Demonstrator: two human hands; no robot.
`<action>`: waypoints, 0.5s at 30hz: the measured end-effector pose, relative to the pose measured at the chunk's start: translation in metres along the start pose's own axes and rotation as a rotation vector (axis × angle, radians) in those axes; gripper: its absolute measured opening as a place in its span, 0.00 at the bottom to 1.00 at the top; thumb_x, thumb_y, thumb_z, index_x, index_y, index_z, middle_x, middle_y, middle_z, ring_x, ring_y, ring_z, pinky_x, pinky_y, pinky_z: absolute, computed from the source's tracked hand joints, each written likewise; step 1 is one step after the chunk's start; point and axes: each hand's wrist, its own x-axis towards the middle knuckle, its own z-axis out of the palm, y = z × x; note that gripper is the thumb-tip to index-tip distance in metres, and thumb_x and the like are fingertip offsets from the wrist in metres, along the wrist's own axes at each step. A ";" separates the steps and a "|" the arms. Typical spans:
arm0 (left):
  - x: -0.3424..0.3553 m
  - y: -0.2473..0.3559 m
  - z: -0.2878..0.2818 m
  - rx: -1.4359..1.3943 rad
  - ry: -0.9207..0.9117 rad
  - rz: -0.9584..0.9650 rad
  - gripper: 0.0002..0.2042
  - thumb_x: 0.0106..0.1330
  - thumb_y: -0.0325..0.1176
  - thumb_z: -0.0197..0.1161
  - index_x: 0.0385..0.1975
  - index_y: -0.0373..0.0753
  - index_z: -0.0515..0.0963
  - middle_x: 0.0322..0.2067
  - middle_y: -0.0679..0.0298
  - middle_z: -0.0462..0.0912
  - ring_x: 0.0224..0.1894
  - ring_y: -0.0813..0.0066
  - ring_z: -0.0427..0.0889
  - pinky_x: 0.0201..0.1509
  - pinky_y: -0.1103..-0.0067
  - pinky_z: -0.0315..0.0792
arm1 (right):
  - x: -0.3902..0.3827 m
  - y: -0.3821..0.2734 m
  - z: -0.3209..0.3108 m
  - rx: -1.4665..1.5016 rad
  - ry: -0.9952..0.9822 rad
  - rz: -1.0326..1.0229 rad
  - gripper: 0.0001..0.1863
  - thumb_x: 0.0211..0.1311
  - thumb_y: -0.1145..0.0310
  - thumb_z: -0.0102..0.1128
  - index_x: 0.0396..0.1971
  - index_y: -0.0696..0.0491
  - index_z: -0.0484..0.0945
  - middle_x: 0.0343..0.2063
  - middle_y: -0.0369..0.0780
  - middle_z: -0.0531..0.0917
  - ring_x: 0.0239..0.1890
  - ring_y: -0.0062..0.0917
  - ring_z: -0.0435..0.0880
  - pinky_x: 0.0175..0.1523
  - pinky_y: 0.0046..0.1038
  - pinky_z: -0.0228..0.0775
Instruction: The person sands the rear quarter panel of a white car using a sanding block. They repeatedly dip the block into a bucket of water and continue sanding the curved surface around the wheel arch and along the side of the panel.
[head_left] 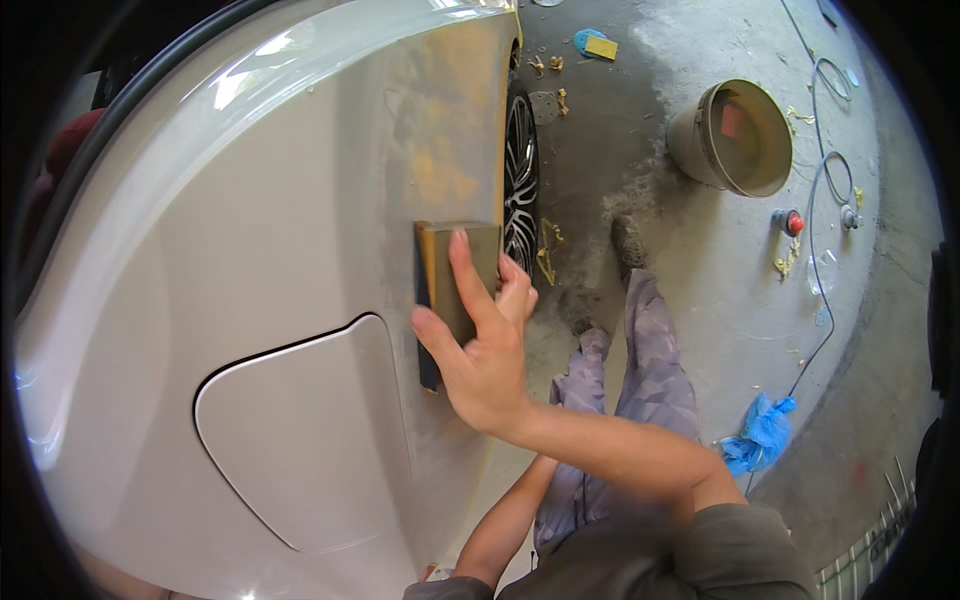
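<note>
My right hand (480, 340) grips a flat sanding block (468, 252), dark olive on its face with an orange and dark edge, and presses it on the side of a pearl-white car body (280, 230). Around and above the block runs a dull sanded strip (440, 120) with yellowish patches. Below and left of my hand is a closed rounded flap (300, 430) in the panel. My left forearm (505, 525) reaches up from the lower edge; the left hand is hidden behind my right forearm.
A wheel (520, 190) sits beyond the panel's edge. On the floor are a bucket (688, 140) of cloudy liquid, a red-topped object (788, 222), a hose (820, 300), crumpled blue plastic (760, 435) and scraps of tape (785, 265). My legs (650, 360) stand beside the car.
</note>
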 end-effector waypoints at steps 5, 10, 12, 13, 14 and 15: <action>-0.008 -0.018 0.004 0.044 0.004 0.094 0.39 0.76 0.58 0.59 0.79 0.40 0.59 0.75 0.44 0.66 0.76 0.49 0.68 0.78 0.61 0.64 | 0.032 -0.019 -0.002 0.089 -0.006 0.013 0.38 0.67 0.58 0.70 0.76 0.46 0.71 0.69 0.61 0.62 0.68 0.54 0.60 0.75 0.49 0.50; -0.007 -0.004 -0.028 0.026 -0.062 0.032 0.41 0.74 0.59 0.60 0.80 0.41 0.59 0.76 0.45 0.66 0.77 0.49 0.67 0.79 0.59 0.61 | -0.042 0.040 -0.028 -0.054 -0.176 -0.372 0.37 0.64 0.60 0.70 0.75 0.43 0.72 0.72 0.59 0.62 0.65 0.55 0.66 0.73 0.50 0.53; -0.008 0.014 -0.041 -0.007 -0.162 -0.295 0.43 0.71 0.62 0.61 0.79 0.41 0.59 0.74 0.42 0.67 0.76 0.46 0.68 0.77 0.59 0.65 | 0.025 0.030 -0.029 -0.053 -0.068 -0.384 0.35 0.66 0.62 0.67 0.74 0.43 0.73 0.72 0.60 0.64 0.64 0.56 0.68 0.73 0.49 0.55; -0.007 0.022 -0.047 0.003 -0.186 -0.343 0.44 0.70 0.62 0.61 0.79 0.41 0.60 0.74 0.42 0.68 0.75 0.45 0.69 0.76 0.59 0.65 | 0.061 0.027 -0.027 -0.082 -0.015 -0.353 0.33 0.68 0.62 0.65 0.74 0.44 0.73 0.69 0.61 0.67 0.64 0.56 0.68 0.72 0.50 0.58; -0.007 0.029 -0.051 0.011 -0.168 -0.356 0.44 0.70 0.62 0.62 0.79 0.41 0.60 0.73 0.41 0.68 0.74 0.43 0.69 0.76 0.58 0.66 | 0.098 0.030 -0.025 -0.095 0.072 -0.352 0.32 0.69 0.61 0.64 0.74 0.45 0.72 0.66 0.61 0.69 0.62 0.55 0.69 0.68 0.52 0.62; -0.007 0.037 -0.053 0.013 -0.122 -0.357 0.44 0.69 0.62 0.62 0.78 0.41 0.61 0.73 0.41 0.69 0.74 0.42 0.70 0.75 0.58 0.67 | 0.095 0.033 -0.027 -0.078 0.032 -0.364 0.33 0.68 0.62 0.65 0.74 0.45 0.73 0.68 0.59 0.70 0.66 0.55 0.69 0.71 0.52 0.60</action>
